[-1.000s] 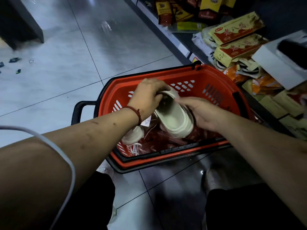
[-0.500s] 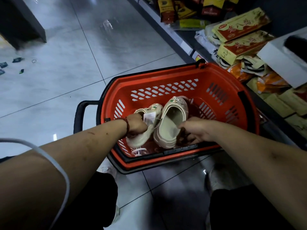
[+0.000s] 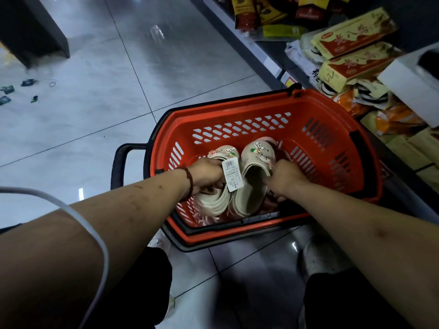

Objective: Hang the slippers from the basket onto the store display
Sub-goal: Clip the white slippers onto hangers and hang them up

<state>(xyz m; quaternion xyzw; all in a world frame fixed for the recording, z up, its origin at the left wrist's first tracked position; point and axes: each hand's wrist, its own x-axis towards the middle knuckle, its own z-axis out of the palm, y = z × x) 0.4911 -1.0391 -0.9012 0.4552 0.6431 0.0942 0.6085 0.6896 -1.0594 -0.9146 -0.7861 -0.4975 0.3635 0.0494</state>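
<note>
1. Your left hand point(image 3: 209, 175) is closed around the left slipper point(image 3: 217, 191), inside the orange basket point(image 3: 242, 115) on the floor.
2. Your right hand point(image 3: 286, 178) has its fingers curled on the right edge of the right slipper point(image 3: 254, 176).
3. Both slippers lie side by side, toes pointing far, with a white tag point(image 3: 232, 173) between them.
4. Shelves of packaged goods point(image 3: 351, 39) stand to the far right.
</note>
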